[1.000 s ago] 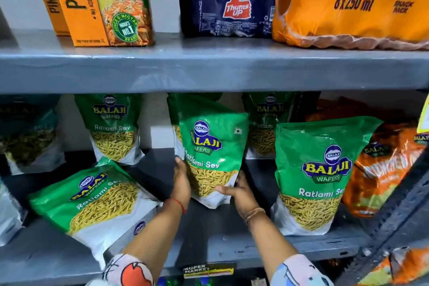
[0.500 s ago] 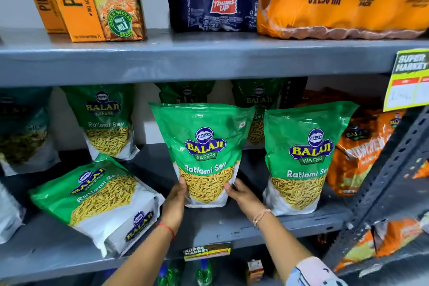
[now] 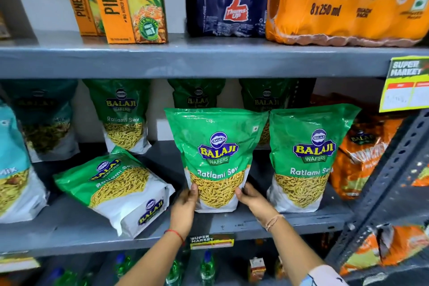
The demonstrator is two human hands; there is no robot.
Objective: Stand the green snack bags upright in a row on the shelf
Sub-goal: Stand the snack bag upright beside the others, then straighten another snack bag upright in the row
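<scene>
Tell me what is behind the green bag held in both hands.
Behind the held bag stands another green Balaji bag at the back of the shelf; only its dark top shows. Its lower part is covered, as is anything else there.

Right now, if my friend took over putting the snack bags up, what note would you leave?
Left hand and right hand grip the bottom corners of the middle bag, upright at the shelf front.
Done: right bag stands beside it, tops touching; more bags stand at the back.
Left: let go of the middle bag, then stand up the lying bag on the left.
</scene>
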